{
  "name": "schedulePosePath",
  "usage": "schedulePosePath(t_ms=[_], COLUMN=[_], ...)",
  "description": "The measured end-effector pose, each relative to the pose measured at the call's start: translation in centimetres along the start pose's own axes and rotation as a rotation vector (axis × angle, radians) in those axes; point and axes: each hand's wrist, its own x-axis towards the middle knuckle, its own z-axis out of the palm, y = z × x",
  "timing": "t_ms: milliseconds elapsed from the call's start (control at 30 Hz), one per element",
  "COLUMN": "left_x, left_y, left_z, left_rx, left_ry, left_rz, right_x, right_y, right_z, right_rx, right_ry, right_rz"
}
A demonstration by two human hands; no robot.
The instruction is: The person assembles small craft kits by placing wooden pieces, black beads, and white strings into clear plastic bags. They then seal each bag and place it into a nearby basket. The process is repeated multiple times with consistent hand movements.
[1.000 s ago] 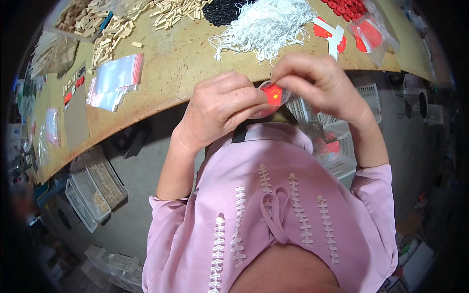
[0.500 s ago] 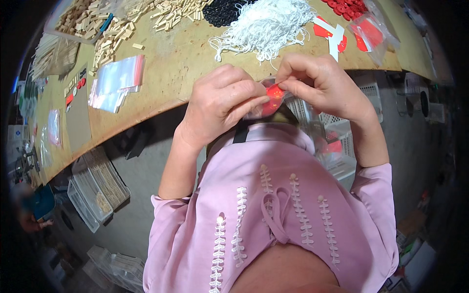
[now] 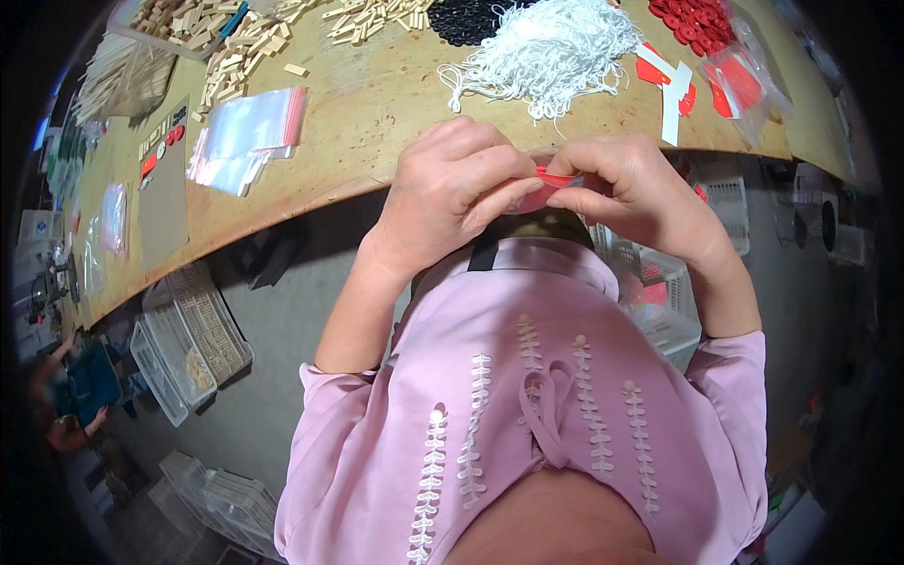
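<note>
The bag (image 3: 534,200) is likely light, limp, slick — best pinched by its edges. Left hand (image 3: 459,188) clamps it; right hand (image 3: 642,196) — grip, cannot tell.

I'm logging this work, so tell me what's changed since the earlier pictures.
The right hand has lowered slightly, and the red piece has tilted, its yellow marks no longer showing. The left hand still grips the clear bag; the white cord pile stayed put.
</note>
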Motion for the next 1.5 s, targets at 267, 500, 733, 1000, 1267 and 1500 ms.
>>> schedulePosePath(t_ms=[267, 500, 733, 1000, 1267, 1500], left_x=[-1.3, -2.5, -4.5, -1.9, -1.0, -4.0], left_y=[-0.2, 0.6, -0.1, -2.0, -7.3, -5.4], left_z=[1.4, 1.6, 3.5, 0.8, -0.4, -4.2], left_rx=[-0.495, -0.429, -0.995, -0.290, 0.491, -0.260], left_ry=[0.090, -0.300, -0.047, 0.089, 0.127, 0.465], left_rz=[-0.288, -0.739, -0.733, -0.551, -0.525, -0.725], right_x=[0.0, -0.2, -0.8, -1.3, -0.9, -0.5], right_y=[2.1, 0.5, 1.8, 3.4, 2.4, 3.0], right_z=[1.0, -0.2, -0.1, 0.7, 2.7, 4.8], right_rx=[0.099, 0.548, 0.213, -0.007, -0.138, -0.006], right_ry=[0.095, -0.028, 0.048, 0.282, 0.389, 0.353], right_rz=[-0.016, 0.268, 0.115, -0.190, -0.130, -0.204])
